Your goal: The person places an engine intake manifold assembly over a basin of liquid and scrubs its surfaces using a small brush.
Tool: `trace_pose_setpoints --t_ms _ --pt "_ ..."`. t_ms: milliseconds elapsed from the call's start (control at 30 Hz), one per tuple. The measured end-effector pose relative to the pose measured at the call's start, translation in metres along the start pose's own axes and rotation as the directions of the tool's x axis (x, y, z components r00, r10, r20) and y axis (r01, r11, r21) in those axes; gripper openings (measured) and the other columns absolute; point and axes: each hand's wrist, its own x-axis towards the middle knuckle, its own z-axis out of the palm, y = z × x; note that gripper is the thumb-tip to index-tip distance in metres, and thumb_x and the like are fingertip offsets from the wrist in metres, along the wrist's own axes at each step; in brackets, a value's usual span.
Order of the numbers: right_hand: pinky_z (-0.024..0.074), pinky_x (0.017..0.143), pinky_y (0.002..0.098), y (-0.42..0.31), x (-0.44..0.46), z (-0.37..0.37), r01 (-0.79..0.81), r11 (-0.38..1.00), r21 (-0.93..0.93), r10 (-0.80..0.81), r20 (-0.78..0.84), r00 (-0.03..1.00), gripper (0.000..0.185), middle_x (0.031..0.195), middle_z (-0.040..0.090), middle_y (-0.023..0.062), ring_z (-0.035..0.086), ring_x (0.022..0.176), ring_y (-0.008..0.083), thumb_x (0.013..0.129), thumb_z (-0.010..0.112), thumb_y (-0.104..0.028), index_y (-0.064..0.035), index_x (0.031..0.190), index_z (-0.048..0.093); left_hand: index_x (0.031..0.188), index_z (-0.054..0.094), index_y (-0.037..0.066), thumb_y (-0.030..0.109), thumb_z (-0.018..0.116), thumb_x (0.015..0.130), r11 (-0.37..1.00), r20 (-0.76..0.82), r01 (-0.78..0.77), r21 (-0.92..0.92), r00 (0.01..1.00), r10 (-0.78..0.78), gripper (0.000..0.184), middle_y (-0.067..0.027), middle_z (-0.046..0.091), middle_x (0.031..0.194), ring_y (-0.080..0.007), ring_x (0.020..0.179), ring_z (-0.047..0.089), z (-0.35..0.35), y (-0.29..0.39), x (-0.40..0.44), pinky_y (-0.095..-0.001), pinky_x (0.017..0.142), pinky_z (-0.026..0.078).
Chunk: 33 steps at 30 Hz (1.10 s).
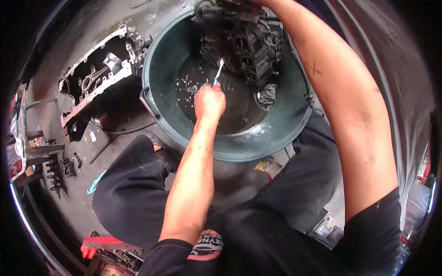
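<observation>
My left hand [209, 102] is closed around the handle of a toothbrush [220, 70] with a blue-and-white handle. Its white head points up toward a large, dark, greasy metal engine part [248, 50]; I cannot tell whether the bristles touch it. That part is propped in a big green round tub [161, 110] with dark, bubbly liquid at the bottom. At the top edge, my right hand [265, 2] reaches to the upper end of the engine part, and its fingers are cut off by the frame. A crumpled grey rag [267, 96] lies against the part's lower end.
Left of the tub stands an open metal engine casing [94, 99] with a piston and connecting rod [103, 69] on it. A crankshaft-like shaft [54, 172] and a turquoise tool [96, 182] lie on the floor. My knees flank the tub, near a red-edged box [110, 244].
</observation>
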Motion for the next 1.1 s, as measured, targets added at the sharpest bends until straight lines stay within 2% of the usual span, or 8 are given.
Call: trace_pose_setpoints --t_ms 67,167,433,567,733,833,1000,1100 --pt "0.0414 0.103 0.0466 0.004 0.001 0.001 0.011 1.000 -0.004 -0.011 -0.011 1.000 0.090 0.133 0.051 0.0224 0.047 0.120 0.0402 0.065 0.080 -0.060 -0.0091 0.134 0.054 0.097 0.061 -0.003 0.026 0.054 0.093 0.996 -0.056 -0.067 0.054 0.996 0.070 0.029 -0.0296 0.066 0.093 -0.0451 0.091 0.065 0.004 -0.008 0.007 -0.0512 0.082 0.051" --pt "0.0406 0.103 0.0455 0.003 0.001 0.001 0.000 1.000 0.006 0.000 0.014 1.000 0.092 0.132 0.052 0.0223 0.047 0.120 0.0394 0.064 0.079 -0.061 -0.0083 0.134 0.053 0.102 0.059 -0.003 0.024 0.054 0.093 0.981 0.007 -0.192 0.025 0.981 0.192 0.028 -0.0295 0.066 0.091 -0.0454 0.091 0.065 -0.014 0.009 -0.007 -0.0515 0.083 0.051" --pt "0.0408 0.103 0.0449 0.007 0.006 0.007 0.002 1.000 -0.003 -0.002 -0.012 1.000 0.091 0.131 0.052 0.0212 0.047 0.120 0.0381 0.065 0.080 -0.058 -0.0074 0.135 0.053 0.102 0.062 0.001 0.028 0.054 0.093 0.951 0.005 -0.288 0.110 0.957 0.289 0.030 -0.0286 0.066 0.093 -0.0467 0.093 0.063 -0.018 0.046 0.017 -0.0546 0.083 0.049" --pt "0.0403 0.105 0.0446 0.000 -0.003 -0.006 -0.080 0.987 0.142 0.077 0.028 0.997 0.086 0.130 0.053 0.0196 0.047 0.120 0.0363 0.066 0.083 -0.051 -0.0069 0.134 0.054 0.099 0.062 0.000 0.029 0.055 0.093 0.933 -0.005 -0.341 0.117 0.939 0.344 0.030 -0.0288 0.066 0.090 -0.0472 0.090 0.063 0.012 0.060 0.058 -0.0550 0.080 0.049" --pt "0.0416 0.103 0.0424 0.014 0.007 0.001 -0.045 0.966 0.254 0.047 -0.002 0.999 0.073 0.124 0.057 0.0181 0.048 0.120 0.0335 0.066 0.082 -0.040 -0.0063 0.127 0.061 0.095 0.059 0.001 0.025 0.054 0.095 0.980 0.021 -0.196 -0.047 0.980 0.197 0.025 -0.0303 0.063 0.082 -0.0487 0.082 0.063 0.014 0.056 0.042 -0.0557 0.071 0.047" --pt "0.0421 0.102 0.0416 0.013 0.008 -0.005 -0.052 0.941 0.334 0.059 -0.009 0.998 0.068 0.122 0.058 0.0176 0.048 0.118 0.0328 0.067 0.081 -0.036 -0.0057 0.125 0.062 0.088 0.054 0.000 0.021 0.053 0.095 0.946 -0.026 -0.323 0.010 0.946 0.323 0.022 -0.0286 0.062 0.069 -0.0480 0.071 0.063 0.008 0.056 0.054 -0.0571 0.065 0.049" --pt "0.0425 0.102 0.0406 0.012 0.020 -0.007 -0.192 0.908 0.372 0.189 0.046 0.981 0.069 0.121 0.059 0.0161 0.049 0.115 0.0305 0.065 0.083 -0.034 -0.0064 0.126 0.062 0.091 0.057 -0.002 0.021 0.052 0.095 0.843 0.160 -0.517 0.148 0.854 0.495 0.024 -0.0290 0.063 0.072 -0.0483 0.072 0.064 -0.009 0.085 0.119 -0.0556 0.066 0.050" --pt "0.0427 0.101 0.0401 0.005 0.017 0.005 -0.175 0.943 0.284 0.192 -0.035 0.981 0.070 0.122 0.058 0.0157 0.049 0.115 0.0292 0.065 0.084 -0.033 -0.0078 0.126 0.062 0.093 0.057 -0.002 0.021 0.052 0.095 0.887 0.293 -0.458 0.059 0.857 0.423 0.024 -0.0293 0.063 0.072 -0.0479 0.073 0.064 -0.032 0.057 0.108 -0.0558 0.068 0.051"
